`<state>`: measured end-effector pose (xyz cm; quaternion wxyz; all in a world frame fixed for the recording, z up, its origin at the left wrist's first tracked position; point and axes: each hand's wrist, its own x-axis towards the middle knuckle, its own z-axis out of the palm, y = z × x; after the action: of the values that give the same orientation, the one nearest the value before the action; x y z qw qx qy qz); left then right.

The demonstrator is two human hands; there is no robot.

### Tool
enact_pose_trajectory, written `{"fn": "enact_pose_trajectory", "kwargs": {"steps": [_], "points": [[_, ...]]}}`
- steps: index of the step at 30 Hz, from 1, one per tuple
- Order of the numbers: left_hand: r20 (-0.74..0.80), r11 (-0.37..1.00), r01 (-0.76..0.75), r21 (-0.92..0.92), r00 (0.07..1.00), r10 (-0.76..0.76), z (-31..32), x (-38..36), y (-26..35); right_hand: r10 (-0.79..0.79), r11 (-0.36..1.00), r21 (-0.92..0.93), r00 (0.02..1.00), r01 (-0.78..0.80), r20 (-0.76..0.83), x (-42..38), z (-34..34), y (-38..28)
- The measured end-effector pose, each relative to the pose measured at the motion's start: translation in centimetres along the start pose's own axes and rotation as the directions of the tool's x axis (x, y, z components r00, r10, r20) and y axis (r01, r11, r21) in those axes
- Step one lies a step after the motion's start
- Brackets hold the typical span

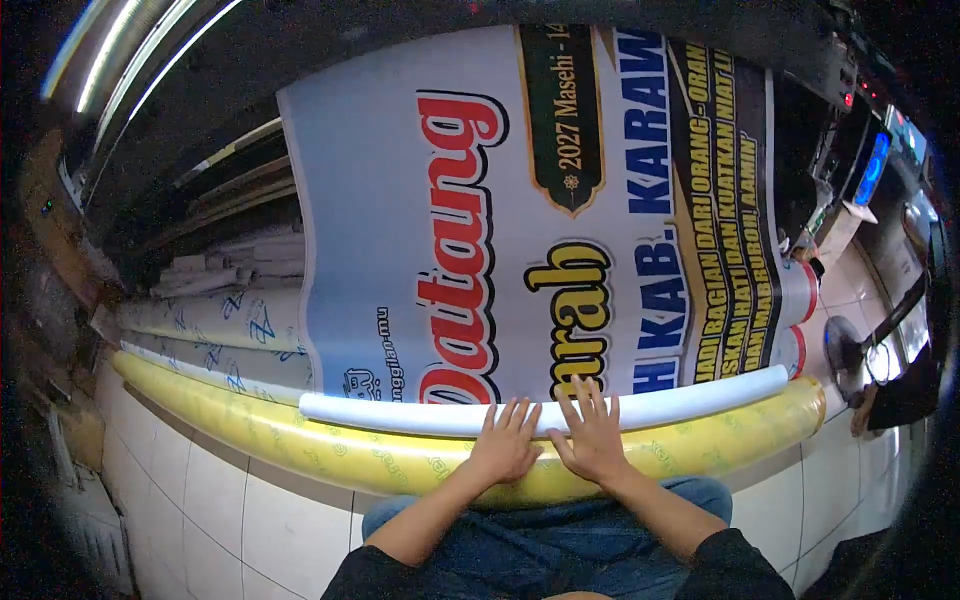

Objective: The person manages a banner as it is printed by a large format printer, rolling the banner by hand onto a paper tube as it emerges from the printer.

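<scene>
A large printed banner [380, 200] with red, black and blue lettering hangs down in front of me. At its lower edge lies a long white roll [380, 414], resting along a yellow-wrapped roll [300, 455]. My left hand [506, 442] lies over the white roll, fingers stretched out and the palm side near the yellow wrap. Beside it, my right hand [592, 435] rests on the same roll with its fingers spread. Neither hand grips anything; the undersides of both are hidden.
More patterned rolls [215, 320] lie at the left, with several pale tubes [205, 275] behind them. A lit blue screen [874, 168] stands at the right, near a dark fan [845, 345]. White floor tiles [290, 525] show below the rolls, around my knees.
</scene>
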<state>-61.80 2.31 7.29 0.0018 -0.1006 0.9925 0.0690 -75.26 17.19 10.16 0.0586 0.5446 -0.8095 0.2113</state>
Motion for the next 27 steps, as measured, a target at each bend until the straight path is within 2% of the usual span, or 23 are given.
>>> {"fn": "enact_pose_trajectory", "kwargs": {"steps": [1,2,4,5,12,14,16,18,19,21,23,24,26,27], "points": [[-0.09,0.999,-0.028,0.023,0.995,0.03,0.6,-0.1,-0.3,-0.029,0.997,0.064,0.995,0.035,-0.097,-0.3,-0.3,-0.2],[-0.078,0.999,-0.028,0.014,0.997,0.029,0.8,-0.1,-0.4,-0.022,0.997,0.068,0.996,0.027,-0.085,-0.8,0.8,0.2],[-0.124,0.999,-0.03,0.019,0.992,0.033,0.8,0.4,-0.6,-0.03,0.985,-0.162,0.983,0.06,0.181,-0.9,3.1,1.3],[-0.18,1.0,-0.026,0.017,0.983,0.028,0.7,0.6,-0.6,-0.013,0.988,-0.148,0.984,0.04,0.178,-0.9,3.1,1.4],[-0.263,0.993,-0.079,-0.087,0.963,0.054,0.2,1.6,-1.7,-0.028,0.98,-0.186,0.969,0.075,0.246,-0.5,2.7,1.8],[-0.291,0.985,-0.113,-0.129,0.954,0.072,0.1,1.9,-1.9,-0.032,0.996,-0.064,0.954,0.053,0.297,0.1,1.7,2.6],[-0.263,0.977,-0.124,-0.171,0.962,0.076,0.0,2.1,-2.2,-0.059,0.99,-0.106,0.952,0.095,0.301,1.0,-0.4,3.7],[-0.237,0.967,-0.136,-0.214,0.968,0.084,-0.3,2.6,-2.6,0.043,0.999,-0.046,0.909,-0.026,0.415,1.5,-2.5,5.0],[-0.177,0.961,-0.132,-0.243,0.98,0.09,-0.5,2.8,-2.7,-0.017,1.0,0.015,0.951,0.013,0.309,1.2,-2.5,6.0],[-0.118,0.952,-0.125,-0.28,0.988,0.095,-0.8,3.3,-2.8,-0.025,1.0,0.02,0.934,0.019,0.357,1.2,-2.1,7.2],[-0.043,0.952,-0.056,-0.302,0.998,0.045,-1.3,3.7,-2.9,-0.031,0.999,0.031,0.915,0.02,0.402,1.6,-2.1,7.4],[-0.038,0.951,-0.053,-0.306,0.998,0.043,-1.5,3.7,-2.8,-0.019,1.0,0.017,0.909,0.013,0.417,1.8,-2.0,7.3],[-0.134,0.969,-0.047,-0.244,0.991,0.014,-1.7,3.6,-2.6,-0.007,1.0,0.005,0.903,0.006,0.43,2.3,-2.3,7.0],[-0.135,0.969,-0.047,-0.242,0.991,0.015,-1.6,3.3,-2.4,0.04,0.998,0.023,0.897,-0.056,0.441,2.6,-2.7,6.8]]}}
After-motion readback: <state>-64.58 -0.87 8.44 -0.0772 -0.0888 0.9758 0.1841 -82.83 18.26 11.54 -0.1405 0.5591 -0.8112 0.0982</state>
